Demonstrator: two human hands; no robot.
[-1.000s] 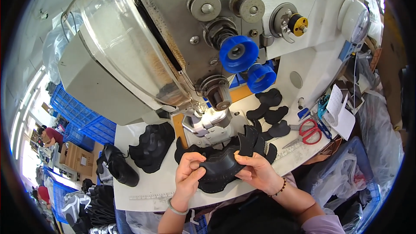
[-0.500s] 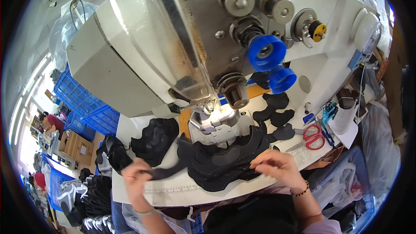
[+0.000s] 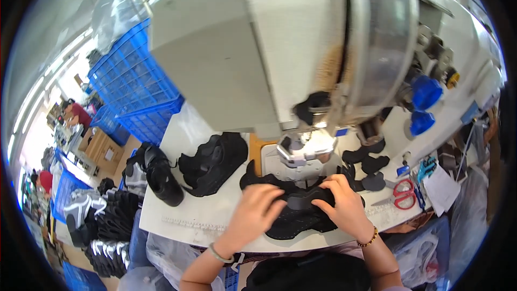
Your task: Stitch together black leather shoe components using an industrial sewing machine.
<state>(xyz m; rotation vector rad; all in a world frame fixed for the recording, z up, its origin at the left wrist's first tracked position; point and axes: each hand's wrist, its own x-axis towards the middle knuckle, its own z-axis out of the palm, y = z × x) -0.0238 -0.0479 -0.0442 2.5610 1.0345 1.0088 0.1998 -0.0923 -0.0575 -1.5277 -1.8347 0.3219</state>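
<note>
Black flat shaped pieces (image 3: 307, 227) lie stacked on the white worktop (image 3: 199, 214), toward five o'clock in the view, with the sewing machine (image 3: 301, 32) at twelve o'clock from them. At the stack's nine o'clock is the left hand (image 3: 256, 210), fingers bent and blurred; whether it grips, I cannot tell. The right hand (image 3: 344, 205), at three o'clock, has thumb and fingers parted over the pieces. Red-handled scissors (image 3: 404, 193) lie farther out at three, another black pile (image 3: 215, 163) at ten.
</note>
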